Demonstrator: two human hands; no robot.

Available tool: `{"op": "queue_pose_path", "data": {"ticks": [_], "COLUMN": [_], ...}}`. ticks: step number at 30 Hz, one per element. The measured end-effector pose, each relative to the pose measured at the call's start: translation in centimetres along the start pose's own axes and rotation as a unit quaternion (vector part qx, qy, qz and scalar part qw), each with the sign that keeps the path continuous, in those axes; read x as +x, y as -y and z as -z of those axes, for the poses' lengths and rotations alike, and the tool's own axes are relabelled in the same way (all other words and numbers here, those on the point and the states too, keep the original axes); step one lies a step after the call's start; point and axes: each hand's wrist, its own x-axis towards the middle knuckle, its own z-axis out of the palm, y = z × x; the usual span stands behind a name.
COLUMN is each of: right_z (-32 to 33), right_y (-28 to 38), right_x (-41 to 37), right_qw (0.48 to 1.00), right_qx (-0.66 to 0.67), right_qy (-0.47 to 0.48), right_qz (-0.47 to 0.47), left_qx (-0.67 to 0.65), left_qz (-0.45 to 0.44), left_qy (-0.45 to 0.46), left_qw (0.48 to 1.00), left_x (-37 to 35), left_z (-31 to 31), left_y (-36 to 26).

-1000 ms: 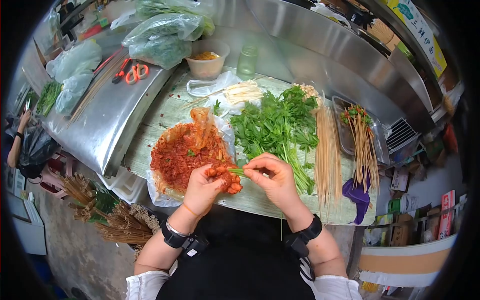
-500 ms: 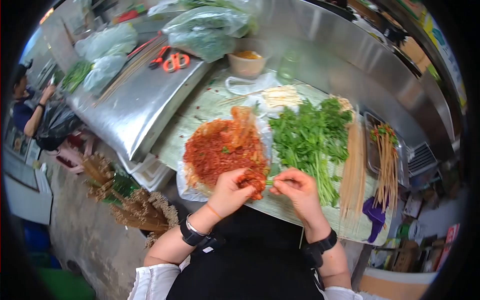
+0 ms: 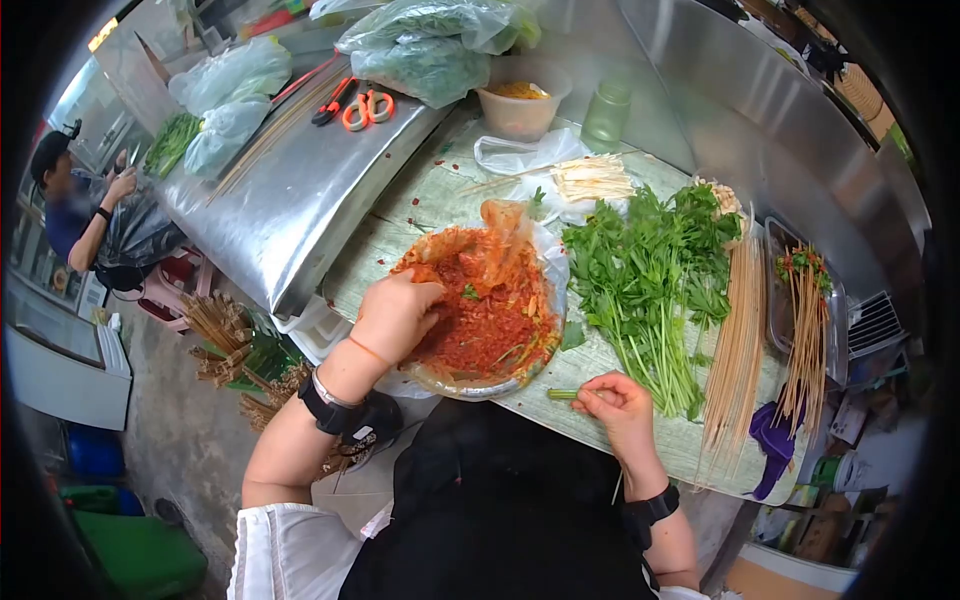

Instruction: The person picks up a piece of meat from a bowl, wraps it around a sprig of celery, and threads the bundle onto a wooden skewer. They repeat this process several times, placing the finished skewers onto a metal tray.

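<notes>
A round bowl [image 3: 487, 385] holds a red, chili-like mixture [image 3: 470, 320] with bits of green in it. My left hand [image 3: 395, 315] is over the bowl's left side, fingers curled down at the red mixture; what lies in them is hidden. Between the thumb and fingers of my right hand [image 3: 617, 405] is a short green stalk piece [image 3: 562, 394], held just right of the bowl near the table's front edge. A thin pale line shows below that hand, too fine to identify. Leafy green stalks [image 3: 640, 300] lie beyond it.
Bare skewers [image 3: 735, 340] lie to the right, beside a metal tray [image 3: 780, 300] with filled skewers [image 3: 800, 320]. White enoki-like strands [image 3: 590, 178], a tub [image 3: 522, 110] and a green jar [image 3: 606, 115] stand behind. Orange-handled scissors [image 3: 368, 110] rest on a steel counter. A person [image 3: 85, 210] is far left.
My hands have moved apart: the left went from in front of the bowl, holding a red-coated clump, to its left side. The right moved slightly right and down with the green stalk piece.
</notes>
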Motion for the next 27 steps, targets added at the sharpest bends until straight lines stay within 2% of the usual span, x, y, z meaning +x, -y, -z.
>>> {"op": "queue_pose_path", "data": {"ticks": [1,5,7,8,10,11,12,14,18,20,21,22,23,24,25,27], "right_z": [0.0,0.1,0.2,0.3,0.4,0.5,0.6,0.8,0.9,1.1,1.1,1.2,1.2,1.2,1.2,1.2], "right_y": [0.0,0.2,0.5,0.5,0.4,0.4,0.4,0.4,0.3,0.4,0.4,0.5,0.5,0.4,0.4,0.1], "right_x": [0.1,0.2,0.3,0.3,0.4,0.5,0.5,0.4,0.4,0.3,0.3,0.3,0.3,0.3,0.3,0.4], "right_qw": [1.000,1.000,0.999,0.999,0.999,0.999,0.999,0.999,0.998,0.998,0.997,0.997,0.997,0.998,0.998,0.998], "right_qx": [0.010,0.025,0.027,0.028,0.023,0.025,0.026,0.028,0.046,0.051,0.052,0.055,0.058,0.049,0.038,0.039], "right_qy": [0.002,0.005,0.020,0.020,0.034,0.034,0.037,0.038,0.044,0.045,0.047,0.049,0.049,0.050,0.053,0.046], "right_qz": [0.015,0.004,-0.012,-0.013,-0.018,-0.018,-0.019,-0.019,-0.015,-0.011,-0.013,-0.014,-0.011,-0.007,-0.003,0.001], "left_qx": [0.054,0.045,0.064,0.065,0.131,0.186,0.188,0.302,0.304,0.220,0.222,0.094,-0.038,-0.034,-0.150,-0.343], "left_qz": [-0.023,-0.075,-0.125,-0.125,-0.180,-0.186,-0.188,-0.185,-0.187,-0.127,-0.129,-0.133,-0.133,-0.135,-0.035,0.136], "left_qy": [0.039,0.066,0.136,0.138,0.197,0.224,0.224,0.251,0.268,0.318,0.317,0.244,0.166,0.165,0.188,0.222], "left_qw": [0.998,0.994,0.981,0.980,0.955,0.938,0.938,0.901,0.895,0.914,0.913,0.956,0.976,0.976,0.970,0.902], "left_x": [0.5,2.3,3.7,4.4,5.6,6.1,6.4,6.7,7.7,8.3,8.0,7.5,7.4,7.0,6.5,5.4], "left_z": [0.0,-1.0,-1.5,-1.8,-2.8,-3.3,-3.7,-4.4,-4.3,-3.6,-3.5,-3.4,-2.9,-2.7,-1.8,-0.7], "left_y": [-0.3,-0.8,-1.3,-1.4,-1.6,-2.0,-2.3,-3.1,-3.5,-3.1,-2.2,-0.6,-0.2,0.0,-0.5,-1.6]}}
